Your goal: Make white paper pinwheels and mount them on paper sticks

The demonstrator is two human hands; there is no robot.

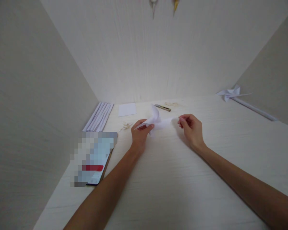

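My left hand (139, 135) pinches a white paper pinwheel (155, 115) near its centre, with curled blades standing up and out to the right. To the right of the pinwheel, my right hand (192, 128) has its thumb and fingertips pressed together, apart from the paper. A tiny thing may show at those fingertips, but it is too small to make out. Behind the pinwheel lies a utility knife (163, 108) on the white table. Small pale sticks or scraps (127, 126) are scattered left of my left hand, and more pale bits (171, 104) lie past the knife.
Several rolled white paper sticks (99, 116) lie at the left wall, beside a square paper sheet (127, 109). A phone (96, 159), partly blurred, rests near my left forearm. At the far right lies another paper pinwheel (230, 92) on a stick (254, 109). Walls enclose three sides.
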